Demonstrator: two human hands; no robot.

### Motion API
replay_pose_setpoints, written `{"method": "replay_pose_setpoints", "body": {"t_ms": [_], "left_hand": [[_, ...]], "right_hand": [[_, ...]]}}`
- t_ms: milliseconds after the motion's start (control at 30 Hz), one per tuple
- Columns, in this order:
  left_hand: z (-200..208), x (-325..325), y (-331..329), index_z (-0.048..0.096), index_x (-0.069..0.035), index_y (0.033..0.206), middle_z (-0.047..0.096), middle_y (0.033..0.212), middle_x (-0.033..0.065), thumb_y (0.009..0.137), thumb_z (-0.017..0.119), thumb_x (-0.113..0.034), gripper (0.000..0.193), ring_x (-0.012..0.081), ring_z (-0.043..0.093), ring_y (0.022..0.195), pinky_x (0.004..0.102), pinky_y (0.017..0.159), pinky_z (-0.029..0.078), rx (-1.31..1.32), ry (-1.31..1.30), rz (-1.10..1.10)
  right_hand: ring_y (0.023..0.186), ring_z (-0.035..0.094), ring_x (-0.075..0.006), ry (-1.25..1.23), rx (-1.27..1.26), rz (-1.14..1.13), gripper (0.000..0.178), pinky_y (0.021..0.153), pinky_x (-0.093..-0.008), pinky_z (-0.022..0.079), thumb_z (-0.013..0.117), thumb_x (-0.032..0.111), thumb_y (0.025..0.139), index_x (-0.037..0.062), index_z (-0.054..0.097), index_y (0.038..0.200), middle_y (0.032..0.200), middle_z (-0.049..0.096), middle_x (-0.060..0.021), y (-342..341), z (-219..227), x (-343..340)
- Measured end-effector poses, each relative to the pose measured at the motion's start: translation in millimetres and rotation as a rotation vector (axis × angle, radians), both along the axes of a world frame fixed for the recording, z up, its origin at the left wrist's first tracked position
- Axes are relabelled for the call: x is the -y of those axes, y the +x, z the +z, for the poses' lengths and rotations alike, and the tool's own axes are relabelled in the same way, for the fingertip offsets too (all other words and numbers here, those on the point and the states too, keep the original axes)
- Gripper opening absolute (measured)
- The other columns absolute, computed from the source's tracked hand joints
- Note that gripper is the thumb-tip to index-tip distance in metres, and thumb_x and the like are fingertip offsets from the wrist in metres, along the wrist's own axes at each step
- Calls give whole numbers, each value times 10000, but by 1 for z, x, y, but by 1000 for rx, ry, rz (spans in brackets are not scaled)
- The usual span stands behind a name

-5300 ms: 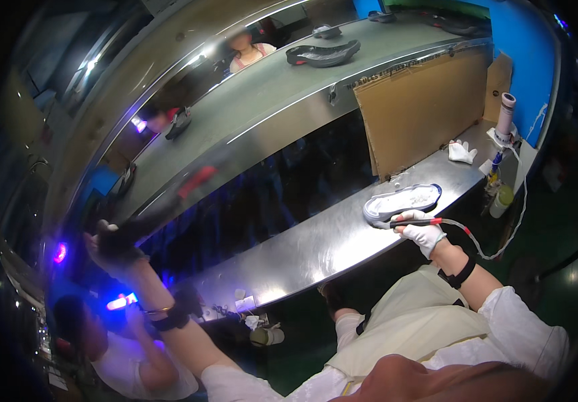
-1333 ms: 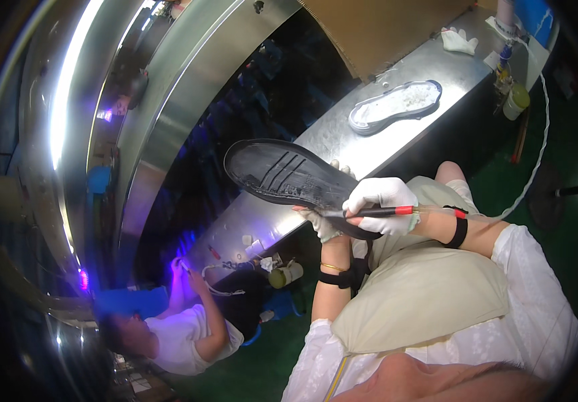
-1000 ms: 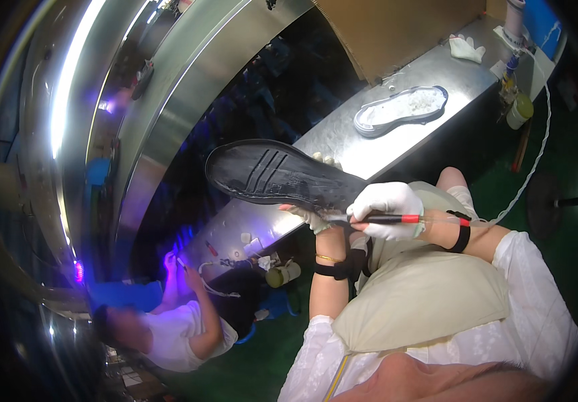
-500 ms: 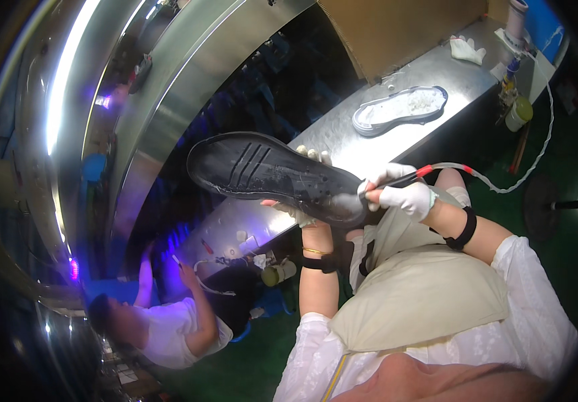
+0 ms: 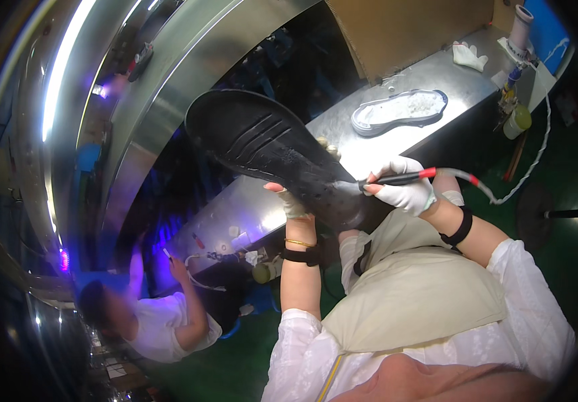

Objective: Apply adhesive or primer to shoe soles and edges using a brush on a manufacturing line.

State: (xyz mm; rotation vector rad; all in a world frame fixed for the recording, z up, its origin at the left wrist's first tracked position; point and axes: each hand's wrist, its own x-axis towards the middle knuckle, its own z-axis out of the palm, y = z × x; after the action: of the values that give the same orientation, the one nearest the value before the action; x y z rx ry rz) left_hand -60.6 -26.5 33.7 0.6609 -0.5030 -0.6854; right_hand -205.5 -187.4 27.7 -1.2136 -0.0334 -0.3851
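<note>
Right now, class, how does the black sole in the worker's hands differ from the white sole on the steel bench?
The black sole is held up by the left hand, tread showing; the white sole lies flat on the bench, untouched. The right hand holds a corded tool to the black one only. Both are shoe soles.

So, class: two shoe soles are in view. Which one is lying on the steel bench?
The white sole, lying flat near the cardboard sheet. The black sole is held up by the left hand.
</note>
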Motion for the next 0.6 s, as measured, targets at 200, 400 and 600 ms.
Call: {"method": "replay_pose_setpoints", "body": {"t_ms": [200, 400, 600], "left_hand": [[9, 6, 5, 436, 11, 1350, 576, 1231, 180, 575, 610, -850, 1171, 311, 596, 1097, 436, 965, 499, -5, 149, -8], [11, 2, 10, 442, 27, 1354, 575, 1256, 176, 602, 606, -831, 1152, 285, 587, 1129, 408, 997, 480, -13, 262, -228], [9, 10, 20, 444, 70, 1345, 560, 1289, 213, 795, 547, -717, 966, 299, 578, 1167, 404, 1016, 468, -155, 288, -347]], "right_hand": [[848, 663, -175, -448, 193, 186, 154, 761, -294, 519, 768, -18, 755, 35, 660, 851, 877, 673, -73, 4, -2, 3], [941, 665, -187, -88, -304, 584, 191, 825, -329, 539, 776, -49, 738, 27, 664, 873, 983, 687, -86, 5, 2, 25], [866, 643, -177, -466, 196, 189, 148, 800, -308, 510, 746, -40, 764, 51, 665, 848, 932, 677, -66, 10, 2, 18]]}}
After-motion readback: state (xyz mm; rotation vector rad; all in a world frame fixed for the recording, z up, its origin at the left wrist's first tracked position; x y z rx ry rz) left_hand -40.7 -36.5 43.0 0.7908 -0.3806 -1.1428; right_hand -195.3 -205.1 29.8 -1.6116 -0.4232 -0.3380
